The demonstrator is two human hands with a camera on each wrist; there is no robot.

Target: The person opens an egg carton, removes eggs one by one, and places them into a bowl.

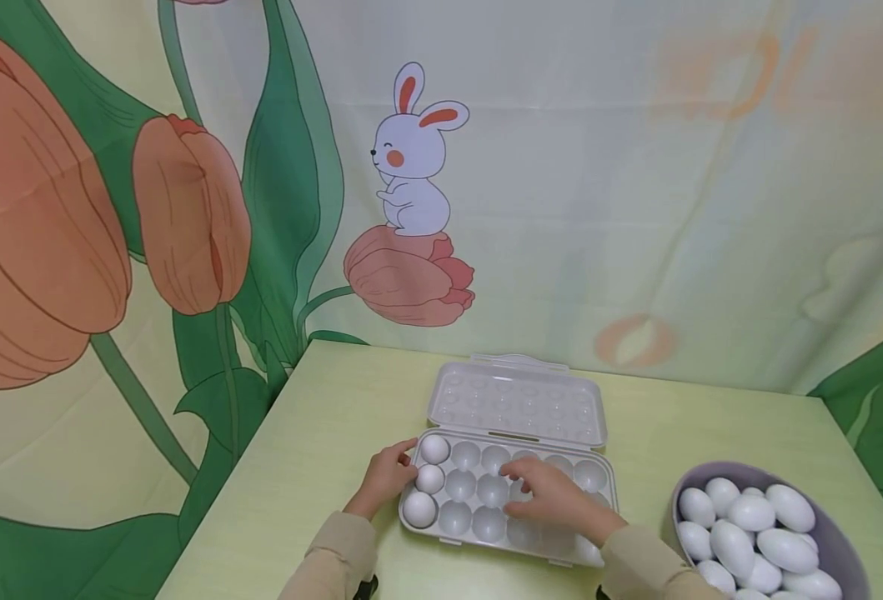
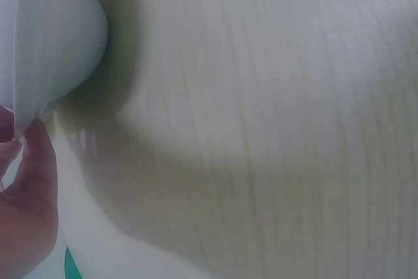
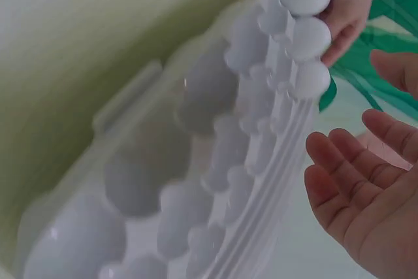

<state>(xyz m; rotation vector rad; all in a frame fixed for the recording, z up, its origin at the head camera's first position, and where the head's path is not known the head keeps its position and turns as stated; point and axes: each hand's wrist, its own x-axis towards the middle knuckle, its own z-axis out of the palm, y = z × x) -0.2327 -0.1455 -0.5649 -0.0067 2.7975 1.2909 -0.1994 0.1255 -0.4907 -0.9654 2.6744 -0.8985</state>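
Note:
An egg box point(image 1: 486, 522) with rows of round cups lies on the table, its lid point(image 1: 518, 404) folded back toward the wall. Three white eggs fill the leftmost column, one of them the front egg point(image 1: 419, 509). My left hand point(image 1: 390, 477) pinches the box's left rim between thumb and fingers, as the left wrist view shows up close. Over the middle cups hovers my right hand point(image 1: 554, 496), holding nothing. In the right wrist view its fingers point(image 3: 353, 168) are spread and loosely bent, beside the box.
To the right stands a purple-grey bowl point(image 1: 840, 533) heaped with white eggs point(image 1: 732, 546). The pale wood-grain table point(image 1: 321, 433) meets a printed cloth point(image 1: 546, 208) with a rabbit and tulips at the back.

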